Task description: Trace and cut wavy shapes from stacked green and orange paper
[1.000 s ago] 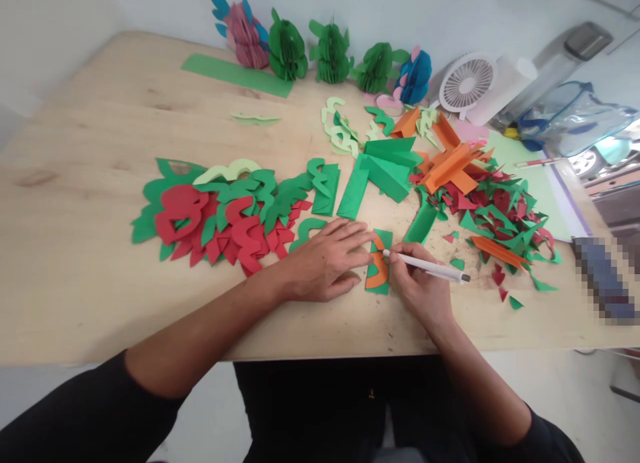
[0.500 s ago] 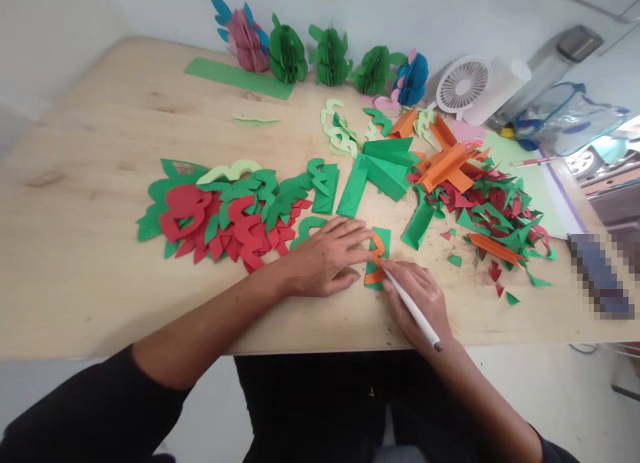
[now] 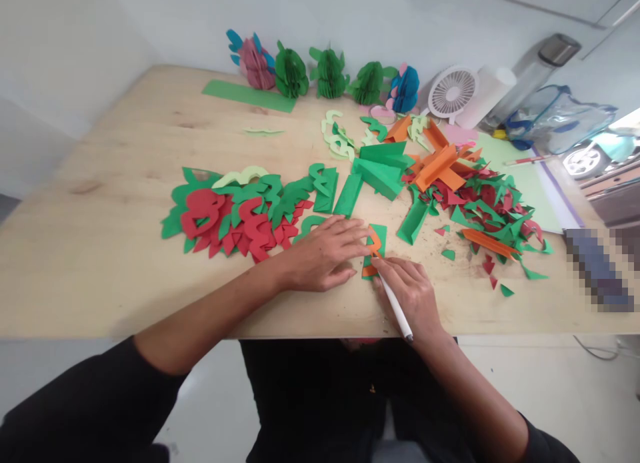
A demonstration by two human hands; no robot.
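Head view: left hand (image 3: 327,253) flat, open on orange shape (image 3: 374,241) atop green paper (image 3: 381,235); right hand (image 3: 410,293) grips pen (image 3: 395,307), tracing seemingly half done; many cut pieces (image 3: 240,213) on counter (image 3: 100,249).

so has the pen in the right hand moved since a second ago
Yes. The pen swung round: its back end earlier pointed toward the scrap pile, now toward the table edge.

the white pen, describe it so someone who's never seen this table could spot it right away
Start at the near edge of the wooden table, where two hands meet over a small green paper piece. The white pen lies in the right hand, the only slim white stick among flat coloured scraps.
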